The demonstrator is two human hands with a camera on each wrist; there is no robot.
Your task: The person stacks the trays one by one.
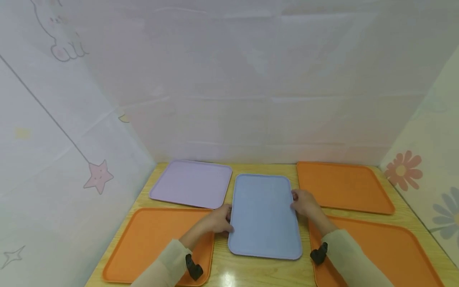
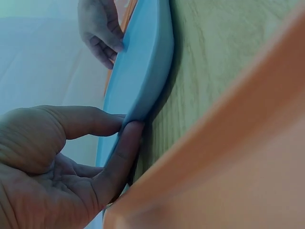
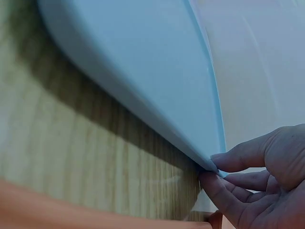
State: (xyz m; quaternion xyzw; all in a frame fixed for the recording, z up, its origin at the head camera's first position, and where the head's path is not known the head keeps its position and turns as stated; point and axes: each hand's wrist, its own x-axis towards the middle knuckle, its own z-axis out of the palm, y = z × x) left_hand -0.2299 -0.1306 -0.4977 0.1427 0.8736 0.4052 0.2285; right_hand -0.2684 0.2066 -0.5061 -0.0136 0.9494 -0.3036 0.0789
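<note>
A light blue tray with rounded corners lies between both hands, its long sides running away from me. My left hand pinches its left edge, thumb on top and fingers beneath, as the left wrist view shows at the blue rim. On the opposite edge, a bit farther back, my right hand pinches the rim between thumb and fingers. In the right wrist view the tray casts a dark shadow on the wood below its edge.
A lilac tray lies at the back left, an orange tray at the back right. Two more orange trays, front left and front right, lie under the forearms. Printed cloth walls enclose the wooden table.
</note>
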